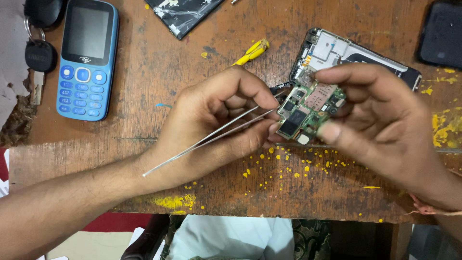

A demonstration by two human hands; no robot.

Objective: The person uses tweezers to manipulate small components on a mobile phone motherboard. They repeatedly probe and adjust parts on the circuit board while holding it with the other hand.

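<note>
Two hands: steel tweezers [207,139]; green circuit board [310,108].

One view only: a head-worn camera looks steeply down and forward onto the wooden counter [144,72] from close range. The counter fills most of the frame; its near edge runs across the lower part. Both forearms enter from the bottom corners, left hand [216,115] and right hand [385,125] meeting near centre.
</note>
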